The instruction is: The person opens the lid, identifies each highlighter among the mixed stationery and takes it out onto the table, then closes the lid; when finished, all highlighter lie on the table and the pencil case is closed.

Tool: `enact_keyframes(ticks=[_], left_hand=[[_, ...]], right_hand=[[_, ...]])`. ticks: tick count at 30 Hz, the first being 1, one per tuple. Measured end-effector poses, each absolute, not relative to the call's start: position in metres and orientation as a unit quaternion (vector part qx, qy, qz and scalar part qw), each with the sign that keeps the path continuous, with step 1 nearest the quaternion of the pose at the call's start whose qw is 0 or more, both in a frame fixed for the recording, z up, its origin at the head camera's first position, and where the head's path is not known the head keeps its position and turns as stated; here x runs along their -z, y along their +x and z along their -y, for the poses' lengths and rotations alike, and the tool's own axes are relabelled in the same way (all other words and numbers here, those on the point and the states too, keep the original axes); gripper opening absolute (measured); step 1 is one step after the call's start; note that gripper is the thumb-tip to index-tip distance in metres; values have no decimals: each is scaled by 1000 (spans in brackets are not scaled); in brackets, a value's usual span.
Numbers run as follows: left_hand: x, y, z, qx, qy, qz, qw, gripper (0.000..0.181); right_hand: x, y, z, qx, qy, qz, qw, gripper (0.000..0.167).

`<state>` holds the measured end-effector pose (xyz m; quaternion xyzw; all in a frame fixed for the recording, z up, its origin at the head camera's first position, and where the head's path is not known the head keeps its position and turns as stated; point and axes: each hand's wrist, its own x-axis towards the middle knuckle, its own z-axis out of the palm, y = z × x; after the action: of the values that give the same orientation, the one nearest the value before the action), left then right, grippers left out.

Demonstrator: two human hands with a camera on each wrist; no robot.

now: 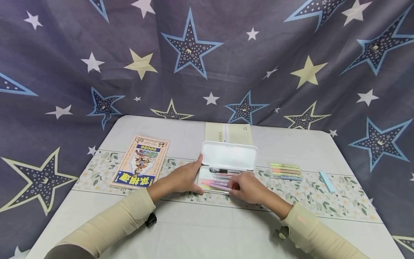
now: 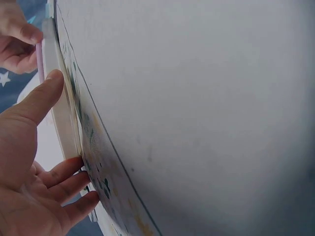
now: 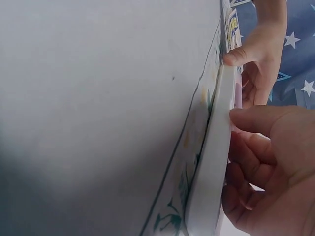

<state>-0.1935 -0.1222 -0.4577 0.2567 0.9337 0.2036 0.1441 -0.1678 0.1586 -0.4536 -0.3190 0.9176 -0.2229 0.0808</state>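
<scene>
An open white pencil case (image 1: pixel 229 154) lies with its lid tilted back. Several pens (image 1: pixel 223 174) are in its tray, among them a black-capped one and, at the front, a purple pen (image 1: pixel 218 187). The left hand (image 1: pixel 182 178) rests at the case's left side, fingers extended and thumb by the front corner; the left wrist view shows this hand (image 2: pixel 37 162) touching the case wall (image 2: pixel 61 118). The right hand (image 1: pixel 247 187) pinches the right end of the purple pen with curled fingers. In the right wrist view its thumb (image 3: pixel 256 118) lies against the case's edge (image 3: pixel 211 167).
A comic-style book (image 1: pixel 140 162) lies on the left. Behind the case is a cream notebook (image 1: pixel 228 132). To the right are a pack of highlighters (image 1: pixel 284 171) and a light-blue bar (image 1: pixel 327 181). A floral runner crosses the white table (image 1: pixel 181 230); a starry curtain hangs behind.
</scene>
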Motion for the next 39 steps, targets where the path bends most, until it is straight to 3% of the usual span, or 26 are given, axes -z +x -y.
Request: enact_keyframes(ticks=[8,13,26,39], left_hand=[[459,-194,122,-196,250,-936,151,140],[458,-193,122,-199,250,-936,147,139],[456,-192,122,-205,253,-934,148,139],[457,-192,122,-206,253,-934,144,139]], right_hand=[[449,-170,-164,241,-314,-913,97,8],[447,-171,-171,236,-331,-909,92,16],[445,-175,-206,241,-356,-903,28,21],[440,-178,-251,245,-311,-917,-48,21]])
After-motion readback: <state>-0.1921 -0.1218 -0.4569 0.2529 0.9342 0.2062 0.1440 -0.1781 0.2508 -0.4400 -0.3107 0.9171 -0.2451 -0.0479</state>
